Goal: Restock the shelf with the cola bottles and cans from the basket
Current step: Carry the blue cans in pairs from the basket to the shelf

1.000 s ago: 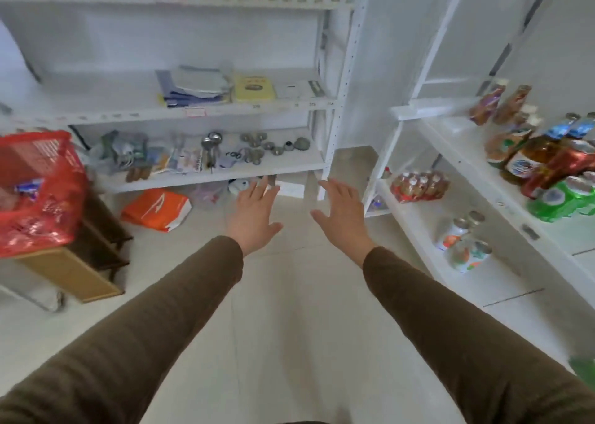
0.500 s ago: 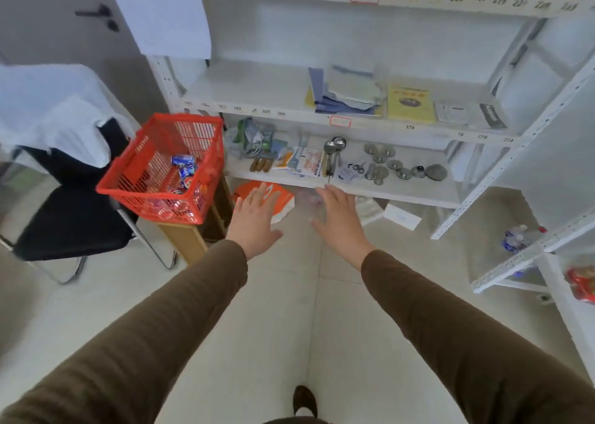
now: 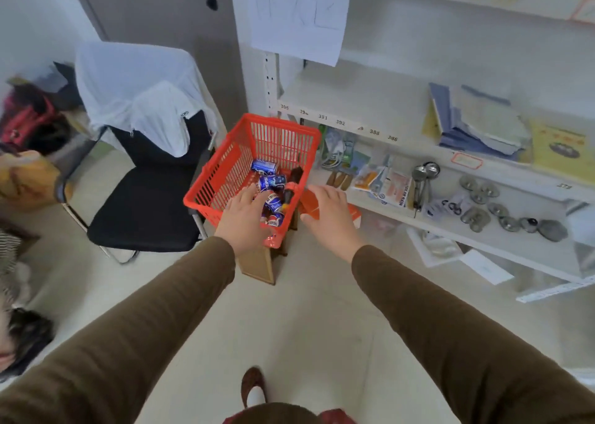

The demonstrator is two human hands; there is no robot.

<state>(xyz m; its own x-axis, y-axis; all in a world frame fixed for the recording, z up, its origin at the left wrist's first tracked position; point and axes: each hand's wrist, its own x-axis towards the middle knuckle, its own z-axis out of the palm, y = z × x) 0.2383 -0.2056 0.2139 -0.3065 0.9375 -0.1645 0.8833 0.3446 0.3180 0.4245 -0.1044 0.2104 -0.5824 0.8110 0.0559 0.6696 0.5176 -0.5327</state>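
Note:
A red plastic basket [image 3: 222, 172] sits on a wooden stool, ahead of me at centre. Inside lie several blue cola cans [image 3: 264, 167] and a dark cola bottle [image 3: 294, 179] with a red cap. My left hand [image 3: 244, 219] hovers over the basket's near rim, fingers apart, holding nothing. My right hand [image 3: 328, 217] hangs just right of the basket, also empty with fingers spread. The drinks shelf is out of view.
A black chair [image 3: 145, 211] draped with white cloth stands left of the basket. A white shelf unit [image 3: 370, 124] with papers, packets and metal parts runs along the right. An orange bag [image 3: 354, 214] lies under it. A grey door stands behind.
My view has swung left from the drinks shelf to the basket, which is now close. Both hands have reached forward to the basket's near edge, still empty.

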